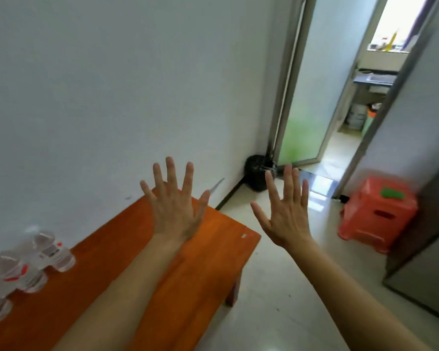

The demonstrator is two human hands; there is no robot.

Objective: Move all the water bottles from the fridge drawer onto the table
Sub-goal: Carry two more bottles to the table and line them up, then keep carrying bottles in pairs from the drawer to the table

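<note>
Several clear water bottles (23, 264) with red-and-white labels stand upright in a cluster on the left end of the orange wooden table (208, 252). My left hand (174, 211) is held up over the table's far end, fingers spread wide, holding nothing. My right hand (287, 214) is raised over the floor to the right of the table, fingers also spread and empty. Both hands are well apart from the bottles. The grey fridge (426, 269) shows only as a side panel at the right edge; its drawer is out of sight.
An orange plastic stool (378, 216) with a green patch on top stands beside the fridge. A black bin (257, 173) sits in the wall corner by an open doorway (345, 138) into another room. Pale tiled floor (276, 300) lies between table and fridge.
</note>
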